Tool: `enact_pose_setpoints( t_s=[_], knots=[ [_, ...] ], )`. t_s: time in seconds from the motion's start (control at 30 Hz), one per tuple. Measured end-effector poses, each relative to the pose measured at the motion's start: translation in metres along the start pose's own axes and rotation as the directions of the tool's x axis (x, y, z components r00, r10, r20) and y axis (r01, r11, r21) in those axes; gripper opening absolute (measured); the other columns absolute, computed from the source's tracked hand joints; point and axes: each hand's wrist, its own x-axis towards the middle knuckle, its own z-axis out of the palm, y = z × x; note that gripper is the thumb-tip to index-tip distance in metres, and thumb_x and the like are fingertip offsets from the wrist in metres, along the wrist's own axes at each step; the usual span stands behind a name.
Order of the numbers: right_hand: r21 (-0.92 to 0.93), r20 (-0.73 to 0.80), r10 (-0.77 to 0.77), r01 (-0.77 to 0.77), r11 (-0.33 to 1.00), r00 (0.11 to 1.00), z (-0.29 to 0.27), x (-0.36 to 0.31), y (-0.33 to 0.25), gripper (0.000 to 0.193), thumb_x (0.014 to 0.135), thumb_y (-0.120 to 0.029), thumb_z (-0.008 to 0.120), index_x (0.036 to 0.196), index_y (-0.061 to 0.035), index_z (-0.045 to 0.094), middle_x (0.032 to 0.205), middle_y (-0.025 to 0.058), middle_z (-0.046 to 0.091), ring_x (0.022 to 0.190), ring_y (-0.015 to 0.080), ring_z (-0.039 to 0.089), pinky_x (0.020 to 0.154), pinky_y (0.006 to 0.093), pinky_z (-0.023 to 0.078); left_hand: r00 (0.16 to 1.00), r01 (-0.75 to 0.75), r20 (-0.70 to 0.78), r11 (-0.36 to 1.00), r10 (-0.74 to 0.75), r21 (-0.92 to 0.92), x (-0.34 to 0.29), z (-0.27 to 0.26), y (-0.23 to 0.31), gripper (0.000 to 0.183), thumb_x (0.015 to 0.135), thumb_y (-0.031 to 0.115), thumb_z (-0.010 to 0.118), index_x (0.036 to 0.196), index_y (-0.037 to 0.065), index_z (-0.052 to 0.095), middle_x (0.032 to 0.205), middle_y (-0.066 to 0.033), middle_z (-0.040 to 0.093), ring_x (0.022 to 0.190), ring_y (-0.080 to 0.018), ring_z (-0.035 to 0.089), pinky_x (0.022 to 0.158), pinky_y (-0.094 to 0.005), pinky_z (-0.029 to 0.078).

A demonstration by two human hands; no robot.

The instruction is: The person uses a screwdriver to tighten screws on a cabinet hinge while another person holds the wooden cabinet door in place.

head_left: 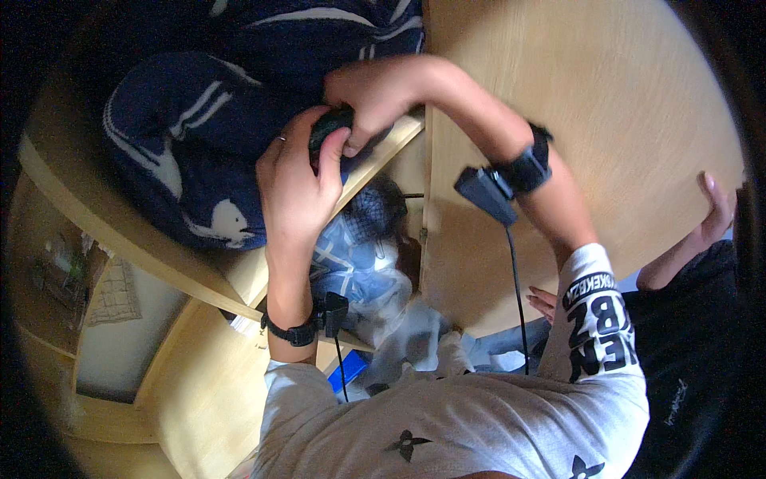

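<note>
My left hand [297,180] is closed round a small dark, rounded thing [329,128], with the thumb pressed along its near side. From the right my right hand [369,97] bends over and grips the same thing with thumb and fingers. Its kind I cannot make out, as the fingers cover much of it. Both hands are over the front edge of a wooden shelf [383,152]. Right behind them a dark blue blanket [152,128] with white patterns lies bunched on the shelf.
A broad wooden door panel [511,72] stands at the right. Below the shelf are a dark mesh item [375,209] and a blue-and-white bag [347,259]. Another person in a black top [686,359] is close at my right. Black devices with cables are strapped to my wrists.
</note>
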Motion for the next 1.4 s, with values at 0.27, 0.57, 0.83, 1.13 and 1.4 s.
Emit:
enact_pose_setpoints(
  t_s=[0.27,0.57,0.83,1.13,1.4],
  knots=[
    [0.009,0.304,0.054,-0.060,0.998,0.951,0.009,0.027,0.001,0.029,0.062,-0.024,0.071,0.068,0.0025,0.061,0.063,0.0134,0.061,0.058,0.0264,0.061,0.053,0.0356,0.048,0.972,0.235,0.016,0.966,-0.234,-0.104,-0.010,-0.002,-0.015,0.038,0.076,0.018,0.069,0.104,0.002,0.051,0.091,-0.0167,0.063,0.081,-0.0261,0.063,0.072,-0.0337,0.048],
    [-0.575,-0.684,-0.449,-0.046,0.817,0.575,0.084,0.001,0.024,0.017,0.065,-0.022,0.061,0.073,-0.0090,0.055,0.057,0.0041,0.054,0.050,0.0246,0.056,0.042,0.0367,0.042,0.927,0.338,0.290,0.865,-0.237,-0.372,-0.014,-0.008,-0.016,0.035,0.075,0.019,0.073,0.097,0.001,0.053,0.074,-0.0116,0.063,0.064,-0.0112,0.060,0.056,-0.0252,0.046],
    [-0.025,-0.363,-0.175,0.179,0.984,0.915,0.044,-0.022,0.011,0.030,0.075,-0.018,0.057,0.099,0.0004,0.057,0.082,0.0226,0.060,0.082,0.0396,0.056,0.073,0.0446,0.045,0.999,0.036,0.010,0.991,-0.035,-0.126,-0.008,0.002,-0.019,0.021,0.070,0.008,0.067,0.086,0.002,0.056,0.080,-0.0145,0.061,0.077,-0.0325,0.061,0.070,-0.0346,0.047],
    [-0.405,-0.714,-0.363,0.070,0.912,0.598,0.057,-0.027,0.014,0.030,0.066,-0.002,0.064,0.093,-0.0005,0.052,0.091,0.0168,0.056,0.091,0.0359,0.054,0.077,0.0418,0.044,0.907,0.421,0.158,0.864,-0.391,-0.275,-0.006,-0.008,-0.005,0.032,0.074,0.020,0.071,0.098,0.002,0.058,0.085,-0.0151,0.064,0.074,-0.0257,0.063,0.066,-0.0324,0.048],
    [-0.228,-0.589,-0.226,0.109,0.968,0.776,0.046,-0.043,0.015,0.031,0.068,-0.001,0.062,0.098,0.0022,0.056,0.086,0.0178,0.058,0.085,0.0375,0.056,0.076,0.0409,0.046,0.998,-0.036,-0.048,0.993,0.030,-0.112,-0.009,-0.005,-0.005,0.031,0.072,0.005,0.065,0.103,0.005,0.062,0.089,-0.0160,0.062,0.079,-0.0311,0.062,0.069,-0.0329,0.049]
  ],
)
